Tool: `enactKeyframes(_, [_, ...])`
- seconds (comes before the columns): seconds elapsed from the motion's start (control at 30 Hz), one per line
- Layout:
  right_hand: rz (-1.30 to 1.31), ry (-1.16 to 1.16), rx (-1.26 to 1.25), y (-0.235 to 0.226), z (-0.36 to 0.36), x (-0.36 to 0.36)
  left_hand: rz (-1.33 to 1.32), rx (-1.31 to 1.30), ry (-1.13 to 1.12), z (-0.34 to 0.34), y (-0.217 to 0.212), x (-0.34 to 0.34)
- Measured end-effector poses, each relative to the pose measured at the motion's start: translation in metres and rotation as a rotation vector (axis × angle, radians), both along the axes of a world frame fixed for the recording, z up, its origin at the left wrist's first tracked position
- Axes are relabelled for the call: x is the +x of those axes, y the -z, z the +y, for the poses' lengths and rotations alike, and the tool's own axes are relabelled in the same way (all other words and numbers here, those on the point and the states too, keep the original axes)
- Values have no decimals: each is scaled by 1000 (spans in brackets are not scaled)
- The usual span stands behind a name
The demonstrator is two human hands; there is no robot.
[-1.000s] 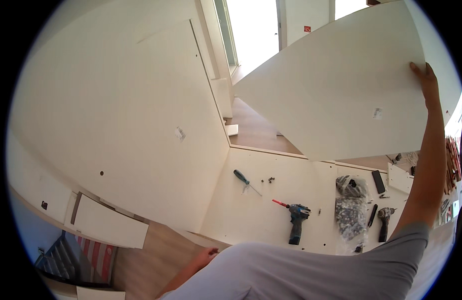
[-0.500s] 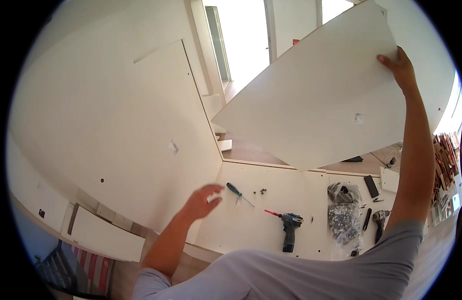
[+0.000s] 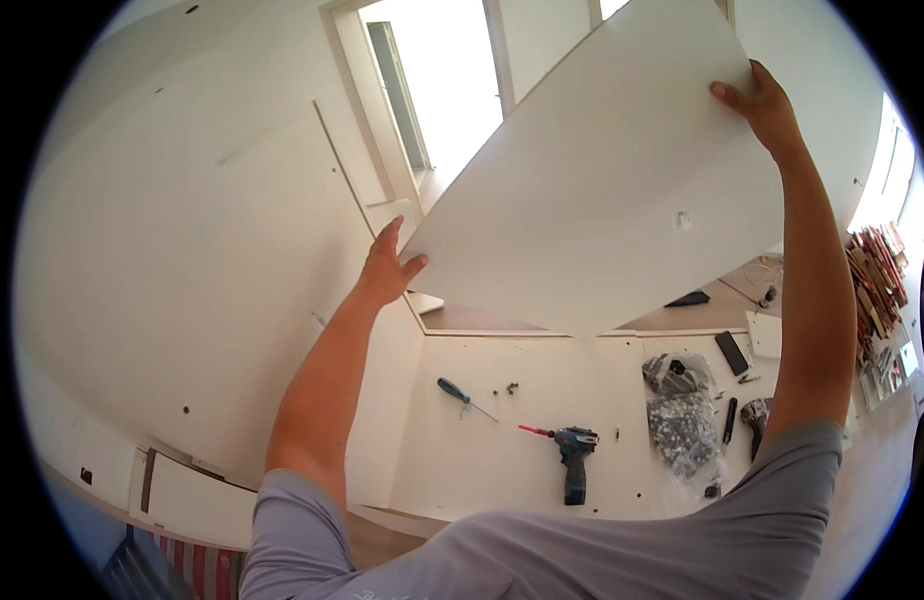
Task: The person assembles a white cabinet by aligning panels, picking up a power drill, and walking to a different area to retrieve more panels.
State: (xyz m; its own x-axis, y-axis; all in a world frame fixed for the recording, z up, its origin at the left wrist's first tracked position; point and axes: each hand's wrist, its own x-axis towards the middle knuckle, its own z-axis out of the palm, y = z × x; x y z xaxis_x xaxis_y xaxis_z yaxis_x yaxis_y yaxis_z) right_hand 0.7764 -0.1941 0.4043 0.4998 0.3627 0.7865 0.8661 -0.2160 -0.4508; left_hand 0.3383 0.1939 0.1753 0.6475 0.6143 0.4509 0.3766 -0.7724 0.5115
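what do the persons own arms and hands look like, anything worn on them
The person wears a grey shirt with plain short sleeves. Below these the forearms are uncovered. The left hand and right hand are bare, with no gloves, and no watch or band shows at either wrist.

Left of the cordless driver [image 3: 576,466], my hand could pass low over the white board [image 3: 467,465], with the screwdriver [image 3: 451,388] in the way farther forward. Right of the driver, the plastic bag [image 3: 685,428] obstructs me; beyond the driver, my raised white panel [image 3: 582,190] bars reaching.
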Motion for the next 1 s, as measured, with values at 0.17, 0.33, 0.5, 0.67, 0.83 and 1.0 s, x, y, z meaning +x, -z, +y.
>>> enactKeyframes(0.17, [67, -93, -19, 9, -8, 3, 43, -394, 117, 16, 18, 9])
enactKeyframes(0.33, [224, -239, 243, 45, -42, 63, 3, -43, -3, 2, -71, 24])
enactKeyframes(0.5, [361, -132, 265, 138, -79, 124, 138, 193, -57, -26, -148, 47])
enactKeyframes(0.67, [504, -266, 425, 255, -53, 128, 225, 324, -112, -24, -144, 61])
enactKeyframes(0.83, [658, -283, 443, 311, -34, 124, 363, 281, -128, -22, -134, 69])
enactKeyframes(1.0, [686, -289, 476, 337, -17, 122, 382, 290, -135, -13, -129, 74])
